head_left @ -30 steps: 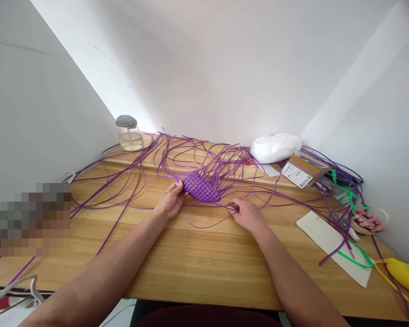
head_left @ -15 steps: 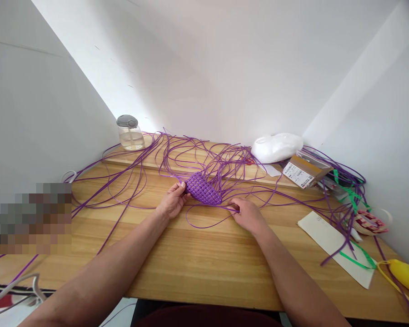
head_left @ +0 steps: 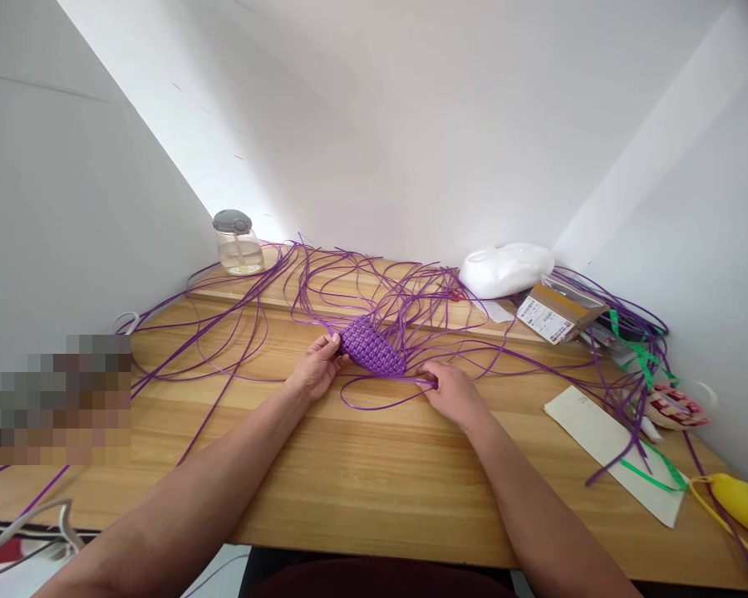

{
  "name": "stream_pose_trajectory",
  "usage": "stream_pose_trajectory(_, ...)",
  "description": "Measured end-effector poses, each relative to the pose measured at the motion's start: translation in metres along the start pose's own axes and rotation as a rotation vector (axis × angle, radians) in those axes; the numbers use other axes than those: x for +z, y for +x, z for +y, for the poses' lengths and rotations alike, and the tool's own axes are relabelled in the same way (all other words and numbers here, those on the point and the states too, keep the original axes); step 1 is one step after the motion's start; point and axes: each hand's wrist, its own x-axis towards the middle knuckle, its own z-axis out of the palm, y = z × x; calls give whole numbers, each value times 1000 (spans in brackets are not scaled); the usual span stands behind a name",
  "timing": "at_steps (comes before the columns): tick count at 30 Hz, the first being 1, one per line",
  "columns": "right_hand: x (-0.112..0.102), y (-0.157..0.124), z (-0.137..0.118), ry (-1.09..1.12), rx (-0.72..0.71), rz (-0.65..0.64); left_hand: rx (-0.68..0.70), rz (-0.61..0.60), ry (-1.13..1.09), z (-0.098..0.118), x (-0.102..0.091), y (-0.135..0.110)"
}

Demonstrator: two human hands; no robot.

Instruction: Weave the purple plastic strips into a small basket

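A small piece of purple weaving (head_left: 374, 347) stands tilted near the middle of the table, with many long purple strands (head_left: 405, 291) fanning out behind it. My left hand (head_left: 319, 365) pinches its left edge between thumb and fingers. Just right of the weaving, my right hand (head_left: 452, 392) is closed on a purple strand (head_left: 374, 407) that bends into a flat loop in front of the piece. The fingertips of my right hand are partly hidden behind the hand.
A lidded water jar (head_left: 240, 245) stands back left. At the back right lie a white rounded object (head_left: 507, 270) and a labelled package (head_left: 558, 314). A pale card (head_left: 617, 453), green ribbon (head_left: 654, 473) and a yellow tool (head_left: 745, 507) lie to the right. A blurred patch covers the far left.
The loop of strand in front of the weaving has become slightly flatter. Both hands stay almost where they were.
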Motion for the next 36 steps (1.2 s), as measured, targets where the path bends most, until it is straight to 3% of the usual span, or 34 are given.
stream_pose_trajectory(36, -4, -1, -9, 82, -14, -44, 3, 0, 19, 0, 3, -3)
